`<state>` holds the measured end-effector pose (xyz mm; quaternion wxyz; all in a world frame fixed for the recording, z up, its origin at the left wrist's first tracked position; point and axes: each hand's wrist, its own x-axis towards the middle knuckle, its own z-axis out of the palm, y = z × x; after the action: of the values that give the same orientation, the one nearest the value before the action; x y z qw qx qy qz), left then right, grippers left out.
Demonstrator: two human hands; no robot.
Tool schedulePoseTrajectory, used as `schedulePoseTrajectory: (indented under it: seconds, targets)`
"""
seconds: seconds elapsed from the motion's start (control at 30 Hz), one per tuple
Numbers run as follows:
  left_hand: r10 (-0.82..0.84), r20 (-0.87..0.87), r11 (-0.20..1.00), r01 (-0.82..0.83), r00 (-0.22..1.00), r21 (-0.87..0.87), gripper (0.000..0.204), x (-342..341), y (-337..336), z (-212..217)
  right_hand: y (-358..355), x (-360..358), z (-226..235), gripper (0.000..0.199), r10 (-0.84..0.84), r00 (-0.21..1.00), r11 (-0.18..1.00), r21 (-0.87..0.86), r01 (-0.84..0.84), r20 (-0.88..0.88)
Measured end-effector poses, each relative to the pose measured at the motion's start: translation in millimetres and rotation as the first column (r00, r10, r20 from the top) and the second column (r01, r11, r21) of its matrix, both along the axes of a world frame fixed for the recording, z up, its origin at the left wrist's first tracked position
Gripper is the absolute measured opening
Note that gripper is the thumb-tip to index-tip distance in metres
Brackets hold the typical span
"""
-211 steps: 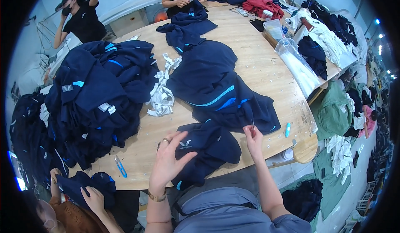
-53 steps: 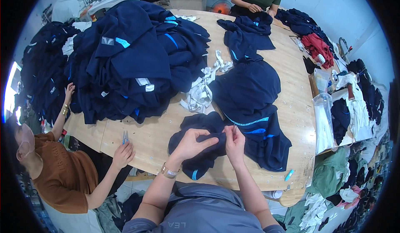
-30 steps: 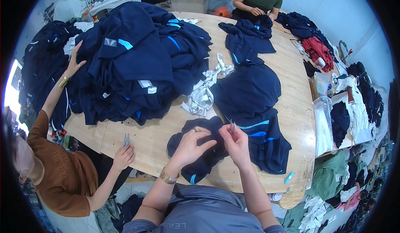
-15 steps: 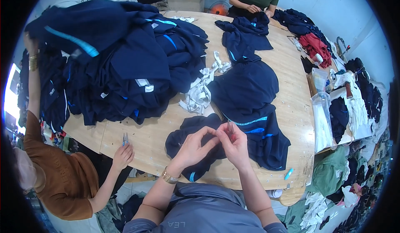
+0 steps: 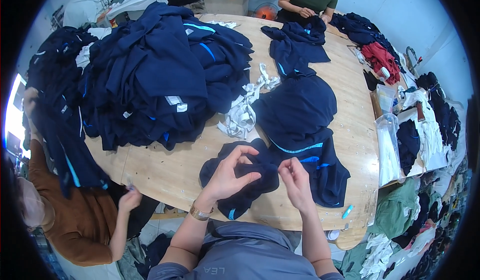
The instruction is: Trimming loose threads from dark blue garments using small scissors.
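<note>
Over a crumpled navy garment (image 5: 235, 152) at the table's near edge, my left hand (image 5: 227, 176) is open. Its thumb and fingers stand apart, with navy cloth showing between them. Just to its right, my right hand (image 5: 296, 181) is closed, thumb and fingertips pressed together beside a raised navy fold. Whatever may be in those fingers is hidden or too small to make out. Farther right and beyond lies a larger navy garment (image 5: 300, 102) with light-blue stripes.
A big pile of navy garments (image 5: 150, 80) covers the table's left side, beside white fabric strips (image 5: 240, 117). A co-worker in brown (image 5: 75, 220) handles a navy garment at the left; another in green (image 5: 310, 0) works across the table. A turquoise marker (image 5: 347, 211) lies near the right edge.
My hands have parted from where their fingertips met, the right moving slightly right and down. The brown-sleeved co-worker's garment has swung from above the pile down to the left.
</note>
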<state>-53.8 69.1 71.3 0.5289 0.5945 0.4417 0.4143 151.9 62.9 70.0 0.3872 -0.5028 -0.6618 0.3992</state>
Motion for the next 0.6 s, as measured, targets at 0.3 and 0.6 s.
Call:
schedulePoseTrajectory:
  seconds: [0.3, 0.6]
  targets:
    - [-0.068, 0.205, 0.996, 0.08, 0.976, -0.051, 0.052, -2, 3, -4, -2, -7, 11, 0.025, 0.019, 0.997, 1.0, 0.004, -0.019, 0.078]
    - [-0.101, 0.179, 0.992, 0.113, 0.979, -0.059, 0.052, -3, 5, -4, -5, -6, 14, 0.023, 0.069, 0.891, 0.97, 0.177, -0.164, 0.448]
